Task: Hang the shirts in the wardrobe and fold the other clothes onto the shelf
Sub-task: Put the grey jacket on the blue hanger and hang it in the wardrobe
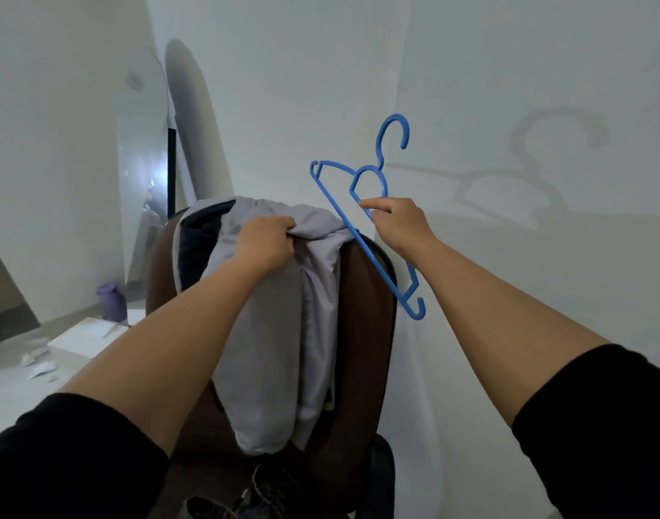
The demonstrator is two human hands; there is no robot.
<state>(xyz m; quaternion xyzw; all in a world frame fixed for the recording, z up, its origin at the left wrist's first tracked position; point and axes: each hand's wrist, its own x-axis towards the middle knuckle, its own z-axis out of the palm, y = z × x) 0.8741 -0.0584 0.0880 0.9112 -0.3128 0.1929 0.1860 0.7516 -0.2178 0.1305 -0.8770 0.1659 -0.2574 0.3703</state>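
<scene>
Shirt point(268, 312) — pale grey, draped over the back of a brown chair point(362, 331), hanging down the backrest toward the seat. Left hand point(264, 241) grips a bunch of its fabric at the top edge of the backrest, fingers curled into the cloth. Right hand point(396, 222) holds a blue hanger point(369, 234) up beside the chair, fingers pinched round the frame just under the neck; hook points up, hanger tilted, its lower arm crossing the chair's edge. A dark garment point(197, 241) with a pale border lies under the shirt on the left side of the backrest — another dark, textured piece point(261, 496) sits on the seat below.

Step in hand looks like getting the shirt off the chair and onto the hanger. To do it well: lift the shirt clear first so the dark garment underneath doesn't drag along, find the collar rather than a random bunch, then feed one hanger arm into a shoulder at a time. Level the hanger before threading. Thin fabric will likely slip, so keep a hold until both shoulders sit. Wardrobe not in view.
</scene>
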